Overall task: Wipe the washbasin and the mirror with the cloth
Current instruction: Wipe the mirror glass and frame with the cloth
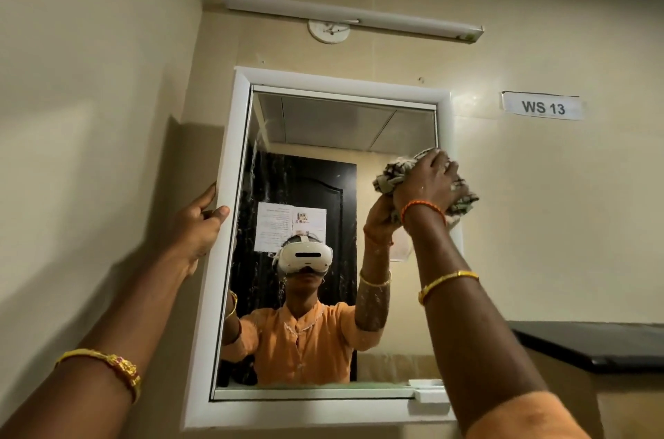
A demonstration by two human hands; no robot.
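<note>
The person is working on the mirror (pixel 323 223), so the mirror half of the job looks to be under way. The right hand (pixel 431 183) is curled round a bunched, patterned cloth (pixel 395 170) and presses it against the glass at the upper right, close to the white frame (pixel 230 187). The left hand (pixel 201 223) grips the frame's left edge, thumb in front and fingers behind, apparently steadying it. Pale streaks and specks show down the left part of the glass, which suggests that side and likely the lower area are yet to be wiped. The washbasin is not in view, so whether it has been cleaned cannot be told. Around the mirror there is a tube light (pixel 352 16) above, a wall label reading WS 13 (pixel 543 106) to the right, and a dark tabletop (pixel 593 345) at lower right. Nothing stands between the cloth and the glass; only the raised frame edges may make the corners awkward to reach.
</note>
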